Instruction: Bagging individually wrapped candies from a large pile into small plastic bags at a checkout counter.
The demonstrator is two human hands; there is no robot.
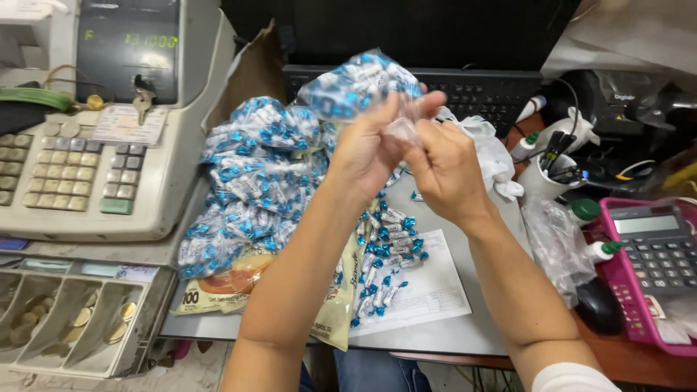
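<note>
At the counter's left edge we see a cash register (pixel 94 145) above an open coin drawer (pixel 72 319); mid-counter, our left hand (pixel 370 149) and right hand (pixel 446 170) both pinch a small clear bag of blue-wrapped candies (pixel 359 86), raised above stacked candy bags (pixel 250 181); a pink calculator (pixel 653 247) sits at the right edge.

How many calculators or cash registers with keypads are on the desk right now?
2: a beige cash register at the left, above its open coin drawer, and a pink calculator at the right edge. Others may be hidden behind the clutter.
</note>
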